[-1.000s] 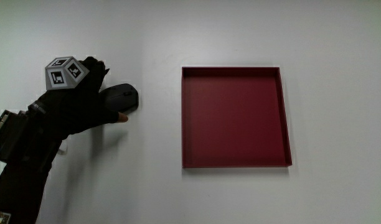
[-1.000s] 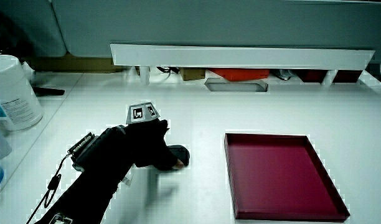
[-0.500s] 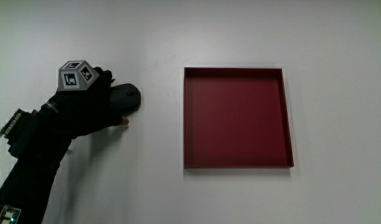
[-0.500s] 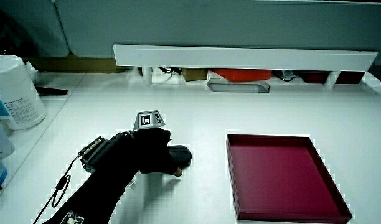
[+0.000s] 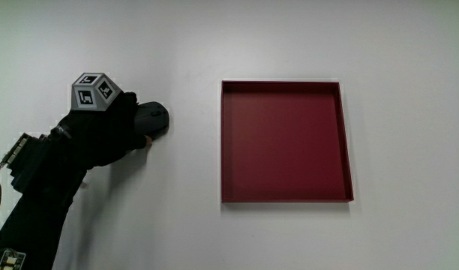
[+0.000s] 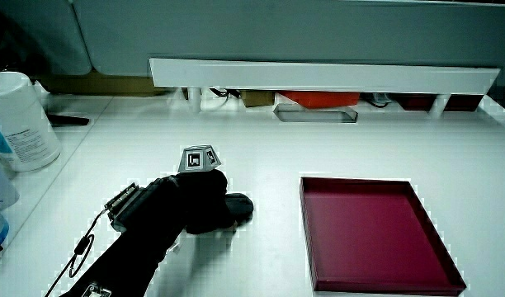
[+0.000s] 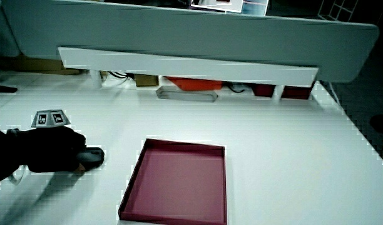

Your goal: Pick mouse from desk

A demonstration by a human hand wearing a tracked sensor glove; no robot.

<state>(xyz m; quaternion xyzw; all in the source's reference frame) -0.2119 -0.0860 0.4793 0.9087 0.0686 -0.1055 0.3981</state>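
The fabric-gloved hand [image 5: 106, 133] has its fingers curled round the rounded matte mouse [image 5: 153, 120], at nine o'clock from the square red tray [image 5: 286, 141].

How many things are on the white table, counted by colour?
Dark grey computer mouse under the black-gloved hand: 1
Dark red square tray: 1
White round tub with a label at the table's edge: 1
Total: 3

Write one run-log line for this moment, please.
hand: closed on mouse | mouse: on table | tray: empty, beside mouse
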